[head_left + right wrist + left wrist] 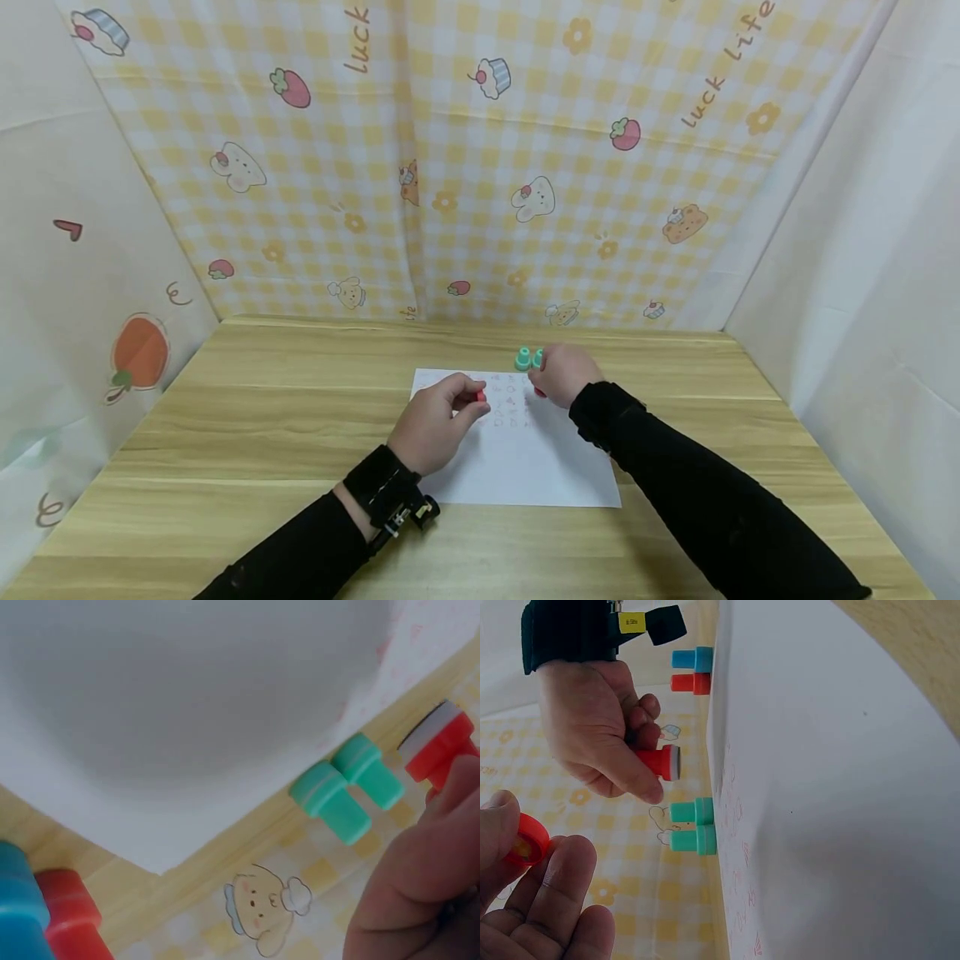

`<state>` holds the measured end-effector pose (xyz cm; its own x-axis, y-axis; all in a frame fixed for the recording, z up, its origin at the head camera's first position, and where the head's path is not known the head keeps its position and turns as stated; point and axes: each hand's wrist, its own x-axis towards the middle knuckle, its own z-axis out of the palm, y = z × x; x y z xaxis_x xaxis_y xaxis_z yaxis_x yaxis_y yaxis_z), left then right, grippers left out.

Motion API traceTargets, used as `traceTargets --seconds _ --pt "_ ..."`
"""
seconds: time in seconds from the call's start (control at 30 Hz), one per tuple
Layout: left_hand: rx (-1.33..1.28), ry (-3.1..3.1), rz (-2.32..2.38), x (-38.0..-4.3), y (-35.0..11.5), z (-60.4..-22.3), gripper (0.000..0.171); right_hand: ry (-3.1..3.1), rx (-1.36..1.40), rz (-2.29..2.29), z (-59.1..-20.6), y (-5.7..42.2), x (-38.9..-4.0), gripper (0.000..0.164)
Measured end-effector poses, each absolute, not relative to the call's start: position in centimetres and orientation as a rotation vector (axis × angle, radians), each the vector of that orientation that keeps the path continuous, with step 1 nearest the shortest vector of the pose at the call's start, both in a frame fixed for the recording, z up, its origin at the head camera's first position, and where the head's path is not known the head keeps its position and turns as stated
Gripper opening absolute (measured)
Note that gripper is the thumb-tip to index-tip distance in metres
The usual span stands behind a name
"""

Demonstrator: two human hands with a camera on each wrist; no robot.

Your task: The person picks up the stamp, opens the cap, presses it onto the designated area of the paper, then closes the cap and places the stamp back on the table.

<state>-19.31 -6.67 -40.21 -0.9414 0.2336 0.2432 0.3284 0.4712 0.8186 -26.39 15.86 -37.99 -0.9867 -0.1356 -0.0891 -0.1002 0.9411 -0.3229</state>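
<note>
My left hand (431, 425) pinches a small red cap (531, 841) between thumb and fingers, its hollow side showing in the left wrist view. Above the far part of a white paper sheet (517, 471), my right hand (567, 377) grips a red self-inking stamp (444, 742). That stamp is uncapped, and its pale, dark-edged stamping end faces the paper. Rows of small, faint red prints (512, 412) mark the sheet. Just past the paper's far edge, two green capped stamps (522, 360) stand side by side, close to my right hand.
A blue stamp (692, 659) and another red stamp (690, 682) stand together further right beyond the paper, hidden behind the right hand in the head view. The wooden table (300, 417) meets a yellow checked cloth (465, 208) at the back.
</note>
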Motion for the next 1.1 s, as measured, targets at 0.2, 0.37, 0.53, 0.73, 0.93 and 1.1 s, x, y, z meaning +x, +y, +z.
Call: traceTargets --seconds 0.2,0.37,0.53,0.73,0.93,1.1 --pt "-0.499 -2.615 -1.481 -19.3 -6.7 -40.1 0.016 2.966 -0.206 -0.419 -38.5 15.9 -26.9 0.035" --pt "-0.497 -2.616 -1.480 -19.3 -6.6 -40.1 0.017 2.987 -0.204 -0.371 -39.1 15.9 -27.3 0.037" --pt "-0.490 -2.621 -1.477 -19.3 -6.6 -40.1 0.016 2.972 -0.185 -0.363 -39.4 15.9 -27.5 0.040" --pt "-0.487 -2.624 -1.467 -19.3 -6.6 -40.2 0.015 2.955 -0.170 -0.370 -39.4 15.7 -27.5 0.042" --pt "-0.488 -2.623 -1.472 -19.3 -6.6 -40.2 0.015 2.943 -0.146 -0.346 -39.7 15.7 -27.7 0.045" --pt "-0.483 -2.625 -1.474 -19.3 -6.6 -40.2 0.015 2.953 -0.159 -0.285 -39.9 15.6 -27.9 0.046"
